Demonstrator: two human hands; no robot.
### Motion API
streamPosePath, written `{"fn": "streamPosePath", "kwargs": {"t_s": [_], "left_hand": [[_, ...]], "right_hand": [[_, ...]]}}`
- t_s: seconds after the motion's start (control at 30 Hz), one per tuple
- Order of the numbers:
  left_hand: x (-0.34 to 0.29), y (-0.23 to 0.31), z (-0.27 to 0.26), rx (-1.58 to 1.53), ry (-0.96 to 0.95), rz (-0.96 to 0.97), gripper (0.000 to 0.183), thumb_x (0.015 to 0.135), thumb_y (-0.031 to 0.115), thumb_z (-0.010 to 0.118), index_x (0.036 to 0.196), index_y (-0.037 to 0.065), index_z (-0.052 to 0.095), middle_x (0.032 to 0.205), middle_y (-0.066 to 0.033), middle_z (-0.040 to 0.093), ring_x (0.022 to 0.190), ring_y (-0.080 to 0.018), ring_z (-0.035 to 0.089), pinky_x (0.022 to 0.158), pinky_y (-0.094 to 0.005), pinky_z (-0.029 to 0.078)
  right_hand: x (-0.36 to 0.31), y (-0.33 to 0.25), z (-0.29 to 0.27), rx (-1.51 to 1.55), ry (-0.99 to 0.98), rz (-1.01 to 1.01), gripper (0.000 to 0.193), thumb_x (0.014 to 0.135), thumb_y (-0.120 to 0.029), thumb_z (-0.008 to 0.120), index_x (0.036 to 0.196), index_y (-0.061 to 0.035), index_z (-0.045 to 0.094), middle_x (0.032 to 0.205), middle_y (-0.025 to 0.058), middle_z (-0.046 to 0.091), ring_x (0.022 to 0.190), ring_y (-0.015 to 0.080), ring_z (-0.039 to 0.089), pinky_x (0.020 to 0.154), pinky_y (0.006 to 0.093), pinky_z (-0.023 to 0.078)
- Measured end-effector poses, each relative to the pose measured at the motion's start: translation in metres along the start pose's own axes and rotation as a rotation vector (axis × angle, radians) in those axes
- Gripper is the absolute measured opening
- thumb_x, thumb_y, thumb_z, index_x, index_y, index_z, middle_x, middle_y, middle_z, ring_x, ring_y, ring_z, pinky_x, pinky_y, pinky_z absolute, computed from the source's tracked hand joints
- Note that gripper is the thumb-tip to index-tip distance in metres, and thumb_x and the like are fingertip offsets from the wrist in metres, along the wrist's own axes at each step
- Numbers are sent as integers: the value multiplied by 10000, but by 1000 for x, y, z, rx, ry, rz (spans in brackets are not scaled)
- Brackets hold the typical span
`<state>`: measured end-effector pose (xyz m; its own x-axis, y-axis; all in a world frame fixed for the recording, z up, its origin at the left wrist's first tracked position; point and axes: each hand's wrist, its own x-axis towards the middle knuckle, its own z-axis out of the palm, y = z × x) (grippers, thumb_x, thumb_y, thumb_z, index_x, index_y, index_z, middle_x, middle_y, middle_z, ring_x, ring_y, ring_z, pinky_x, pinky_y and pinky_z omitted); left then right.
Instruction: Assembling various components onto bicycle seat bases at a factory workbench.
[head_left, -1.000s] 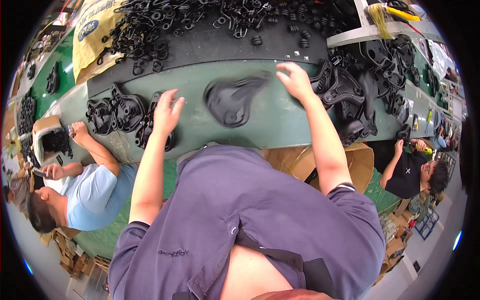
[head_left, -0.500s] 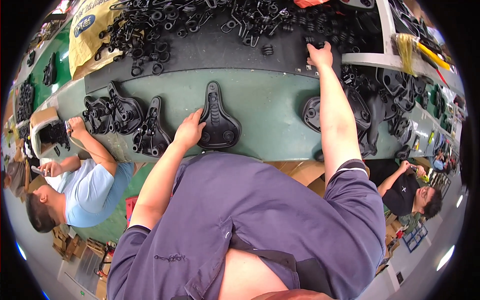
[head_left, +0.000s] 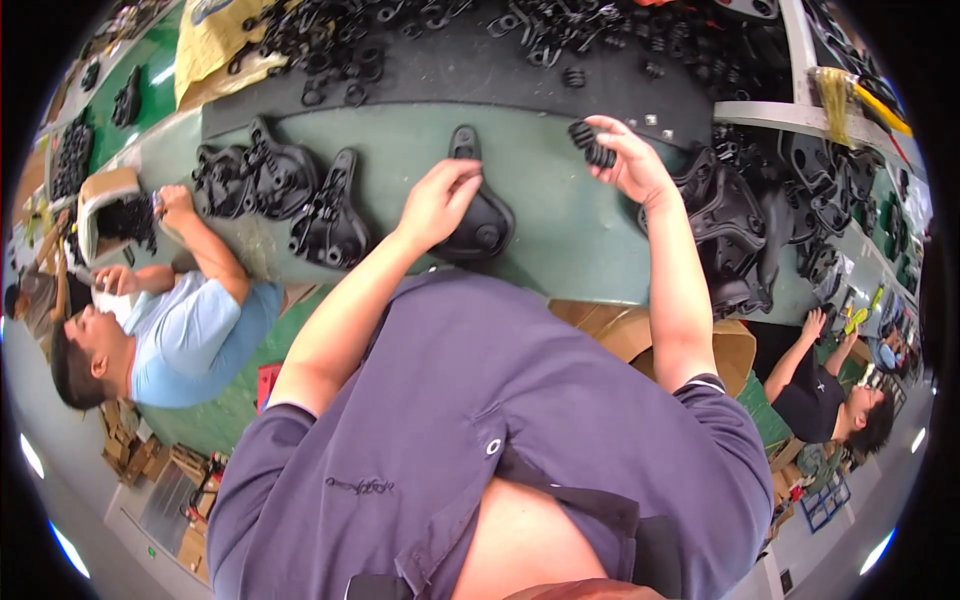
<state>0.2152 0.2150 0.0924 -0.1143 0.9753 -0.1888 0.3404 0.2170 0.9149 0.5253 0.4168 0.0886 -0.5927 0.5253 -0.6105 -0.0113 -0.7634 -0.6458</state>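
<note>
A black bicycle saddle (head_left: 487,228) lies underside up on the green bench in front of me, its nose pointing away. My left hand (head_left: 438,205) is over the saddle's middle, thumb and fingertips pinched together; what they hold, if anything, is hidden. To the right, my right hand (head_left: 632,165) is raised above the bench, closed on two black ribbed springs (head_left: 592,145) that stick out from its fingertips. Left of my left hand lies another saddle (head_left: 335,225) with metal parts fitted on it.
More fitted saddles (head_left: 272,180) lie at the left. A black mat (head_left: 440,75) at the back carries loose springs and heaped metal parts. Black saddles (head_left: 725,215) are piled by my right forearm, below a white shelf frame (head_left: 765,115). Co-workers sit at both sides.
My right hand has come back from the mat toward me, now with springs in it. My left hand has moved from the saddle's side onto its middle, its fingers now pinched. The view has shifted.
</note>
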Motion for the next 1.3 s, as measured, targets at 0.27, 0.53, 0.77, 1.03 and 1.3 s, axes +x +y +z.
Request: {"fn": "streamPosePath", "kwargs": {"t_s": [0.27,0.53,0.77,1.03,1.3], "left_hand": [[-10,2,-22,-851,-444,-500,477,1092,284,651,1457,-15,586,1298,-132,677,1063,-208,710,941,-370,605],[-70,-44,-34,-95,-37,-13,265,812,-40,810,992,28,628,1191,-110,564,1092,-252,663,893,-381,580],[-84,-77,-26,506,-246,376,232,796,80,754,976,37,616,1139,-134,632,1186,-361,618,1010,-435,531],[-47,-54,-51,529,-114,485,323,823,254,849,994,57,657,1194,-146,669,1189,-370,647,1027,-492,523],[108,-122,-131,569,574,-163,483,954,378,753,1238,5,638,1252,-238,676,1124,-429,681,951,-519,548]], "right_hand": [[-19,84,115,168,-316,157,383,1025,-152,622,1387,-29,640,1017,89,757,776,158,711,657,284,575],[-31,134,157,-1287,55,-676,226,925,-204,769,1088,-56,719,1046,109,730,953,307,700,852,433,578],[-29,177,159,-1876,-99,-802,100,856,-140,640,948,-120,673,971,46,632,976,263,621,840,407,498],[-13,135,151,-1341,128,-665,336,918,-247,769,1166,-27,717,1232,171,704,1144,380,670,997,476,555],[107,6,55,-998,698,-437,561,939,-341,774,1340,32,652,1219,178,742,961,241,749,901,397,591]]}}
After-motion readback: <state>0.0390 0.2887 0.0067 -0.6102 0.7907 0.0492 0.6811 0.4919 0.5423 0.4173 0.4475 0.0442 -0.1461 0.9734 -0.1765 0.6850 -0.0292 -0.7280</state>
